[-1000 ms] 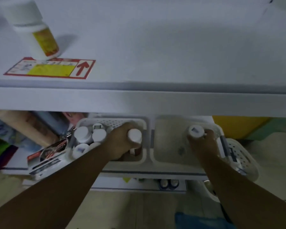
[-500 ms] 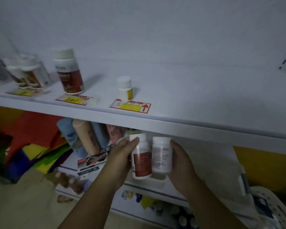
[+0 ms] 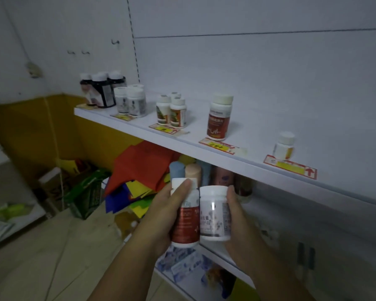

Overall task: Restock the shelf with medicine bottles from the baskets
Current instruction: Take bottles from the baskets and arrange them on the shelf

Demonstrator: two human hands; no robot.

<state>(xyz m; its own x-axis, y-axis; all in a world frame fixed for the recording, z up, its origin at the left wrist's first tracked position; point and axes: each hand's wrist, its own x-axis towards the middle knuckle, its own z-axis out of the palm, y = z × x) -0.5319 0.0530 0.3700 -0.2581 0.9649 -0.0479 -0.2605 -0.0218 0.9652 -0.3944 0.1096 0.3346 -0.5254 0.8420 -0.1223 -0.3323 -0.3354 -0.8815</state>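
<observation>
Holding a red bottle (image 3: pixel 186 222) in the left hand (image 3: pixel 165 216) and a white bottle (image 3: pixel 214 213) in the right hand (image 3: pixel 237 222), the person faces the shelf (image 3: pixel 258 168). Each bottle probably belongs beside its match, upright and label outward.

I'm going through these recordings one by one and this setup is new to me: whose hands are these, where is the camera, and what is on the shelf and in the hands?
There is no machine here. A person works with bare hands, and the one camera sits on their head, looking forward and down. The left hand grips a dark-red bottle, and the right hand grips a white-labelled bottle. They are side by side below the white shelf. On the shelf stand a lone red-labelled bottle, a small yellow-labelled bottle, and further left some orange-and-green bottles, white bottles and a dark-wrapped pack.
</observation>
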